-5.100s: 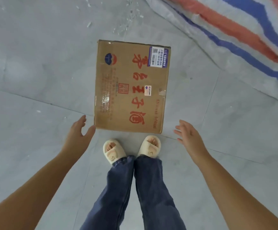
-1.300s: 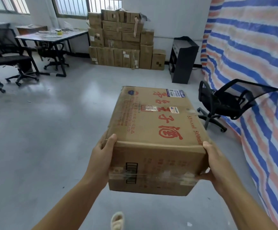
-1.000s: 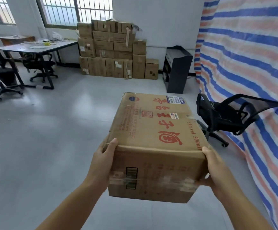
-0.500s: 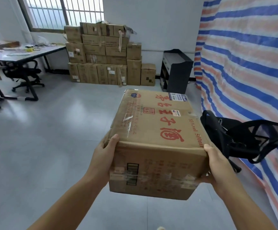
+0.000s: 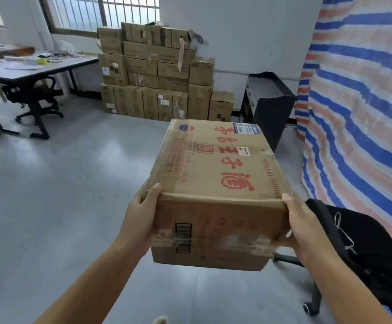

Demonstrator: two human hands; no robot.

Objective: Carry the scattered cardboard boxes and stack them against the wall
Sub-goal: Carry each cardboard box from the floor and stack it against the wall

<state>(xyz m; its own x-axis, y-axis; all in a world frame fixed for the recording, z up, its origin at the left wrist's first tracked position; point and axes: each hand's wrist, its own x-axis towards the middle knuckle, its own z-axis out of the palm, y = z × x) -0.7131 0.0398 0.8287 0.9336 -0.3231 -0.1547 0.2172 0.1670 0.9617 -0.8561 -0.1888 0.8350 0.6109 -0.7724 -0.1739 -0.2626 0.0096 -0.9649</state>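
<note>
A cardboard box (image 5: 216, 192) with red printed characters is held off the grey floor (image 5: 50, 195) at the centre of the frame. The left hand (image 5: 141, 216) is pressed on its left near corner, the right hand (image 5: 300, 225) on its right near corner; fingers of both are wrapped around the box edges. A stack of boxes (image 5: 157, 76) is seen against the white wall (image 5: 237, 31) at upper centre. A black chair (image 5: 363, 251) is seen at lower right, a tabletop (image 5: 26, 69) at upper left
</note>
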